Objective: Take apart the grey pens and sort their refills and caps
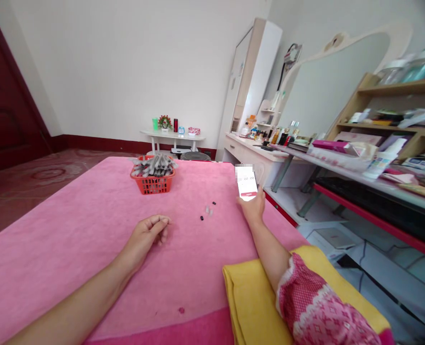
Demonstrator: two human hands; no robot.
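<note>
My right hand (252, 205) grips a smartphone (247, 184) above the right edge of the pink cloth. The phone's lit white screen shows digits and a red bar. Over the middle of the cloth, my left hand (152, 229) is loosely closed, its fingers curled in and the thumb against them; no object shows in it. Between the hands lie two small black pieces (201, 218) and small clear pieces (208, 210). Farther back stands an orange-red plastic basket (155, 185), filled with a bundle of slim grey and clear sticks (155, 165).
A pink cloth (90, 215) covers the surface before me. A folded yellow cloth (246, 297) lies under my right forearm. Right of it are a cluttered shelf desk (341, 165) and a white dressing table (255, 148) with a mirror. A small white table (169, 136) stands by the wall.
</note>
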